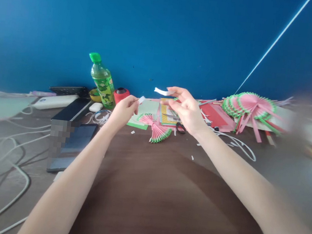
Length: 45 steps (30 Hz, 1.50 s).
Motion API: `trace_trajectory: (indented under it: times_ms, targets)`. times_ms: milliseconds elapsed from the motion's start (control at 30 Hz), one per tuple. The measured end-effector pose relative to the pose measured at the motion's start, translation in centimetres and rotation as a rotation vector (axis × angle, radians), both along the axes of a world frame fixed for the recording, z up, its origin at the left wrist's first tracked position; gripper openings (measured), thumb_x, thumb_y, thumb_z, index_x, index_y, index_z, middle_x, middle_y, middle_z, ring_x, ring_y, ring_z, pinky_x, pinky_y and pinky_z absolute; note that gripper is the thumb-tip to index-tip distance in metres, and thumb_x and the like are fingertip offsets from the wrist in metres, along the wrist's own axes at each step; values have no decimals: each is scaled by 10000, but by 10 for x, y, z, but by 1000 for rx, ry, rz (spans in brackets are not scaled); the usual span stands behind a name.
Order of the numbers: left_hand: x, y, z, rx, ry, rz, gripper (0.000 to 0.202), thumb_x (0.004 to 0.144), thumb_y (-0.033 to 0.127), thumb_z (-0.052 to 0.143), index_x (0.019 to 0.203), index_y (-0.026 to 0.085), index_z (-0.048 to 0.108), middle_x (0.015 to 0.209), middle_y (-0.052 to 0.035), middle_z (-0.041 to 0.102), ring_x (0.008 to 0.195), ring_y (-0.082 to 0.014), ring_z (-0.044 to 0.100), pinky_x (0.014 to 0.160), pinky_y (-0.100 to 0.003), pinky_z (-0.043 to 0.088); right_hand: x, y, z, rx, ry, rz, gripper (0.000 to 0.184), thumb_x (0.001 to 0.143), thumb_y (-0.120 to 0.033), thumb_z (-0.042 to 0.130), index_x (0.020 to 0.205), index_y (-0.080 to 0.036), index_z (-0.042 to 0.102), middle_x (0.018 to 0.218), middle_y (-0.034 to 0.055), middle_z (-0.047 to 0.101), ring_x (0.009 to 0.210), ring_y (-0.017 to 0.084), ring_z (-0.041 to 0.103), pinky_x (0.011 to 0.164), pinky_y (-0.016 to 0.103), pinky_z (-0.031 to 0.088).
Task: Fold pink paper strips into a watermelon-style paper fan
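My left hand (123, 111) is closed in a pinch, and a small white piece (141, 100), perhaps paper or tape, sticks out past its fingertips. My right hand (186, 111) is raised to the right of it, with a curled white strip (162, 92) at its index fingertip; the thumb sits lower and a little apart. Below and between the hands lies a folded pink paper fan (158, 130) with green edges, spread on both sides of its middle. Behind it are pale green paper (149, 107) and a yellow-and-blue packet (167, 114), partly covered by my right hand.
A green-capped drink bottle (102, 81) and a red spool-like object (121, 94) stand by the blue wall. Finished-looking pink-and-green paper fans (253, 106) lie at right, near red paper (213, 113). A dark tablet (76, 146) and loose white cables (24, 177) occupy the left.
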State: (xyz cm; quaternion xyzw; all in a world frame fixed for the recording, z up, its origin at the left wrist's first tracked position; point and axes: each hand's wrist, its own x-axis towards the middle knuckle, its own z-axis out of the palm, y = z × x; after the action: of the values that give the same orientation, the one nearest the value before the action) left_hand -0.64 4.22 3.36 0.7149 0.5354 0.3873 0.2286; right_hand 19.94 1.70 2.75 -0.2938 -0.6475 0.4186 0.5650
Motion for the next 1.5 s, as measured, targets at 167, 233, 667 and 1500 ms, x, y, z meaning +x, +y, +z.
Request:
trace_trajectory:
  times_ms: [167,233,667,1500]
  targets:
    - [-14,2,-7,-67,553,196,148,769,275,458,682,205,555,638,-52,611,623,-205,543,600,-292,364,-8,0,-23,14,-477,-156,637,759,-306,596,1328,-266,313,1416,102,327,903,207,607,835,407,490]
    - [-16,2,-12,-113,671,176,115,744,290,512,723,202,582,709,-81,625,715,-253,577,637,-315,385,-15,-4,-34,16,-676,-187,743,719,-324,630,1358,-216,266,1419,152,311,910,256,604,809,452,490]
    - [10,-4,-40,97,860,-44,147,833,237,452,829,174,584,876,-121,606,945,-288,541,804,-383,371,-23,-8,-46,55,-808,-177,876,581,9,454,1386,-206,186,1455,172,225,881,219,596,677,356,507]
    - [12,-3,-27,-359,-416,-232,266,683,275,650,926,170,652,1003,-66,656,929,-164,575,795,-270,402,1,-3,0,42,-290,-115,777,712,-246,664,1347,-386,238,1486,46,147,875,178,593,504,249,535]
